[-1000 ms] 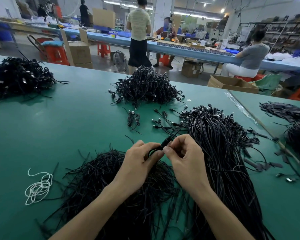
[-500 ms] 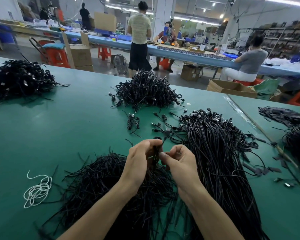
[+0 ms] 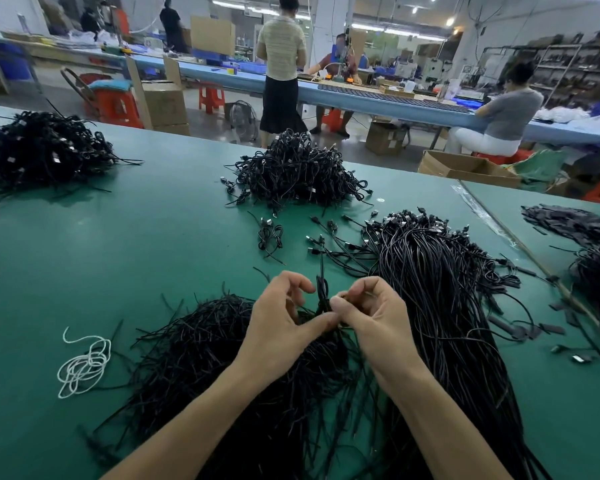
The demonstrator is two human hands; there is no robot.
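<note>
While both hands meet above the heap of short black ties [image 3: 201, 358], a small folded black cable [image 3: 322, 289] stands upright between them, just over the heap's far edge. The left hand [image 3: 278, 327] has its fingers curled, and its thumb reaches across to the lower part of the cable. The right hand [image 3: 371, 317] pinches that same part between thumb and forefinger, its other fingers tucked in. So both hands hold the cable, and its upper end sticks up clear of the fingertips. Whether a tie is already wound round it I cannot tell, since the fingers hide that spot. Both forearms pass over the near part of the heap.

All of this lies on a green counter [image 3: 136, 237]. Right of the heap, and touching it, runs a long sheaf of straight black cables [image 3: 437, 289], with its plug ends fanned out at the far end. Just beyond the heap lies a single coiled cable [image 3: 270, 235] on its own. Farther beyond stands a mound of coiled cables [image 3: 298, 171]. Well beyond the heap and off to its left sits another dark mound [image 3: 39, 147]. Left of the heap, apart from it, lies a loose tangle of white string [image 3: 84, 365].
</note>
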